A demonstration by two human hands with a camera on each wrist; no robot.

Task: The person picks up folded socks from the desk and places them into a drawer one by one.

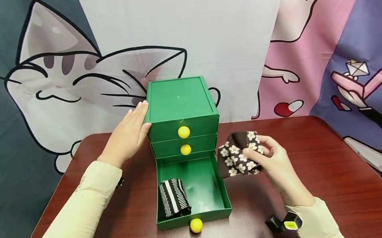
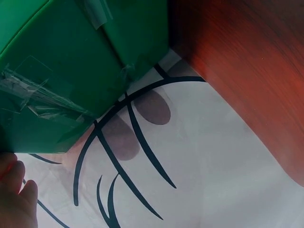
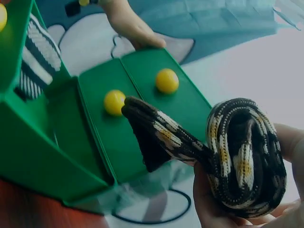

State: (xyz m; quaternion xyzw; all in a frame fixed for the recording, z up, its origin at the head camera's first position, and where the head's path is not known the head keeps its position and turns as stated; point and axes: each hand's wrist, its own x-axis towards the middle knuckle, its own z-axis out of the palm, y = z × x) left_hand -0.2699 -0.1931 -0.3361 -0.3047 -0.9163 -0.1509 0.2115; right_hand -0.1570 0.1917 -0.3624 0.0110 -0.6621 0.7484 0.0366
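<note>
My left hand (image 1: 126, 137) rests with straight fingers against the upper left side of a green drawer cabinet (image 1: 179, 98). To the right of the cabinet, my right hand (image 1: 278, 163) grips a dark brown sock with white flowers (image 1: 239, 155). In the right wrist view this flowered sock (image 3: 244, 159) is rolled up, with one end sticking out loose. The bottom drawer (image 1: 205, 185) is pulled out toward me. Inside it, at the left, lies a rolled black-and-white striped sock (image 1: 174, 197); the drawer's right part shows bare green floor.
The two upper drawers are closed, each with a yellow ball knob (image 1: 184, 132). Another yellow knob (image 1: 196, 225) sits on the pulled-out drawer's front. Everything stands on a reddish-brown wooden table (image 1: 129, 231). Behind hangs a cloth (image 1: 223, 30) with cartoon animals.
</note>
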